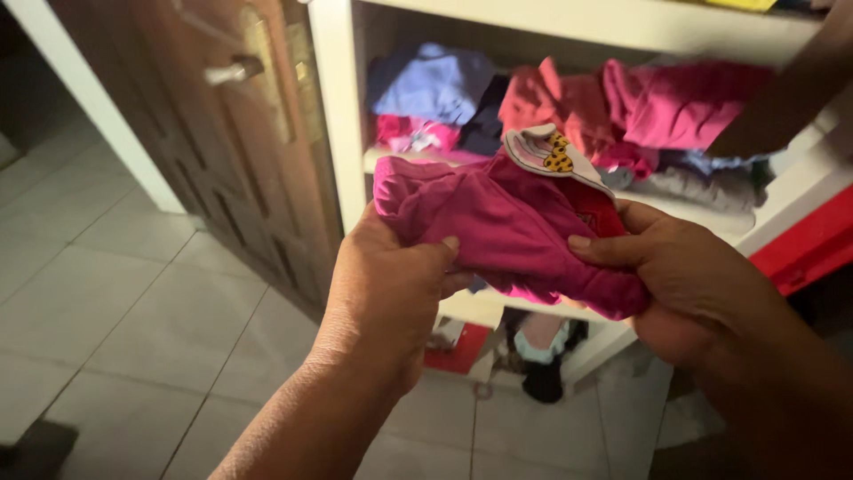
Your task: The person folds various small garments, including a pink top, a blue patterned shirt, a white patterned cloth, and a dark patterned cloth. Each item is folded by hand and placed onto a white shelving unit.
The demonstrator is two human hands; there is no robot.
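Both hands hold a bundled magenta garment [511, 227] up in front of a white shelf unit [342, 107]. The left hand [386, 289] grips the bundle from the left, its thumb pressed over the front of the cloth and its fingers tucked behind. The right hand [689, 280] closes on the right end, its thumb lying flat across the top of the fabric and the palm cupping the lower edge, so the bundle stretches between the two grips with most of the cloth bulging up and to the left of the thumbs. A white flap with a yellow spotted print [551, 156] sticks up from the top of the bundle, just above the right thumb, and a strip of red cloth shows beside it.

Behind the garment, the shelf holds a loose pile of clothes: a blue piece [435, 84] at the left, a red piece [555, 107] in the middle, and another magenta piece [680, 102] at the right. A brown wooden door [222, 160] with a metal handle [233, 69] stands to the left of the shelf. The floor is pale tile [98, 302], and small items lie on it under the shelf, too dim to tell apart.
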